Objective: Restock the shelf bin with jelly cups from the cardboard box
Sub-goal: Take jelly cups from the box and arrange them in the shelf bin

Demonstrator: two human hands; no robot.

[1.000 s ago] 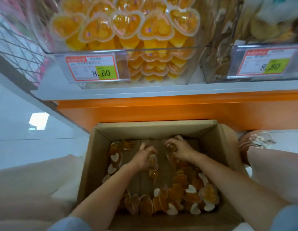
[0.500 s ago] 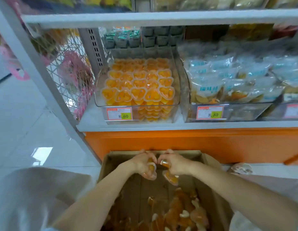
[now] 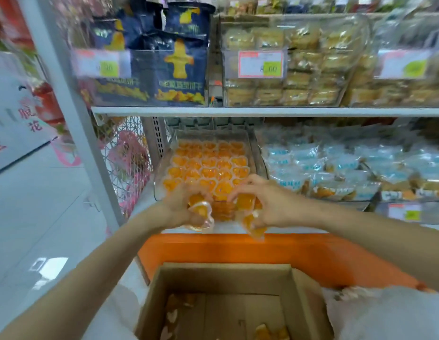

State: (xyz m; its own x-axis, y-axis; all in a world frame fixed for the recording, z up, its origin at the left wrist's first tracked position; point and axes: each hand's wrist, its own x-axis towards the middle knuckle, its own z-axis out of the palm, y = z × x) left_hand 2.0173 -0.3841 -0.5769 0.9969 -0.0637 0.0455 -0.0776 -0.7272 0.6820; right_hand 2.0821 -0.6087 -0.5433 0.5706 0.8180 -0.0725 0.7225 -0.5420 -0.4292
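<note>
Both hands are raised in front of the lower shelf, level with the front wall of the clear shelf bin [image 3: 159, 179]. The left hand [image 3: 180, 208] has its fingers curled round a small cluster of heart-shaped orange jelly cups [image 3: 201, 213]; one cup's clear rim faces the camera. The right hand [image 3: 271, 204] likewise clasps several held cups [image 3: 253, 228], the lowest hanging below the palm in front of the white shelf edge. The two hands are near each other but apart. How many cups each hand holds cannot be told. Inside the bin, rows of stocked cups [image 3: 208, 165] lie packed side by side with their lids up, filling it from the back wall to the front. The cardboard box [image 3: 226, 272] stands open on the floor directly below the hands, against the orange base panel [image 3: 275, 256] — a few loose cups [image 3: 271, 331] lie on its bottom, near the left wall and near the lower right. To the right of the bin sit blue-and-white packets [image 3: 336, 165]; motion blur makes their print unreadable.
</note>
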